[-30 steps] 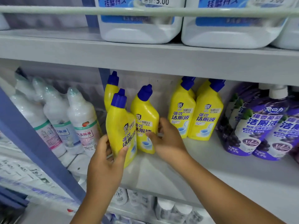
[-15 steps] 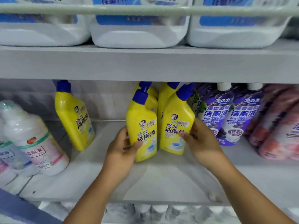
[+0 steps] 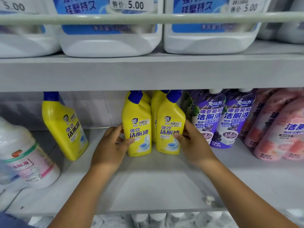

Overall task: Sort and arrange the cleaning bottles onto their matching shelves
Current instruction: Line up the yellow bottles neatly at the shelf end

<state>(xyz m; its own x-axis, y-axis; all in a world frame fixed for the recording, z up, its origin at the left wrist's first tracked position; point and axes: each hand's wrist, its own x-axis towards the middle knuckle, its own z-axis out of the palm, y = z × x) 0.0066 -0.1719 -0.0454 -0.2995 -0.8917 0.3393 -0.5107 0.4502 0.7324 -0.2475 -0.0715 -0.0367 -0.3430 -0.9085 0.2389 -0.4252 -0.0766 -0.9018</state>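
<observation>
Hands grip two upright yellow blue-capped plastic bottles side by side on the grey shelf point(image 3: 156, 191): left hand point(image 3: 110, 148) curls its fingers round the left bottle point(image 3: 138, 129), right hand point(image 3: 194, 142) round the right bottle point(image 3: 169, 129).

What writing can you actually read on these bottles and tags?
"强效 洁厕液": yellow bottle in left hand, its twin in right hand.
"爆香葡萄 洁厕液", "99.9%": purple bottles.
"售价: 5.00": price tag.
"600ml": white jug.
Yellow bottles' price stickers: too small.
</observation>
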